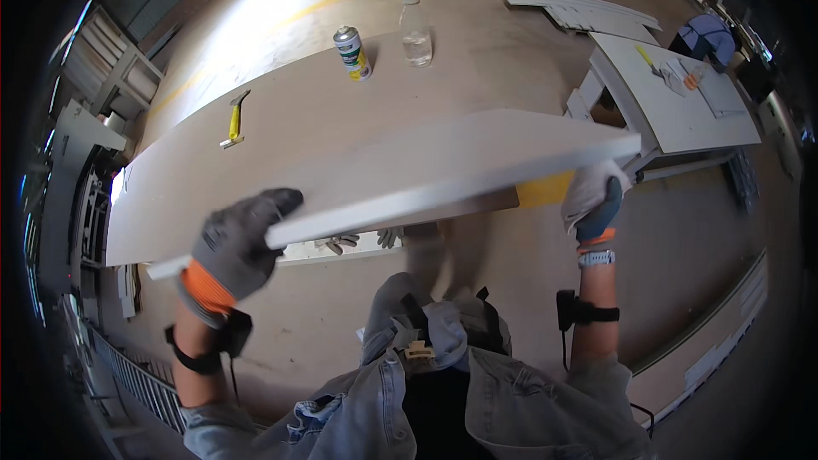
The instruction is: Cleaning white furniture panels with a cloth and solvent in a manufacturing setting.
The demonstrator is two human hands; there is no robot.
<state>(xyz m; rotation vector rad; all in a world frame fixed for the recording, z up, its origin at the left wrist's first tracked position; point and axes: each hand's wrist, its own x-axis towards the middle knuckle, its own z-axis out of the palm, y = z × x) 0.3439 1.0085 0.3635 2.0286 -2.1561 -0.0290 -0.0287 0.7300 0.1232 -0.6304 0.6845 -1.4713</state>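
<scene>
A long pale panel (477, 153) with a white edge is held tilted above the work table (179, 179). My left hand (243, 243), in a grey glove with an orange cuff, grips its near edge toward the left end. Under the panel's right corner is my right hand (607, 209), also gloved, its fingers closed round a bunched white cloth (586, 192). The cloth meets or nearly meets the panel edge; whether it presses on it I cannot tell. A yellow-handled scraper (235, 122) lies on the table beyond my left hand.
A spray can (352, 53) and a clear bottle (416, 34) stand at the table's far side. Spare gloves (341, 243) lie on a shelf below. To the right is a white-topped table (682, 111) with tools; a person (709, 37) bends behind it. White strips (584, 13) are stacked beyond.
</scene>
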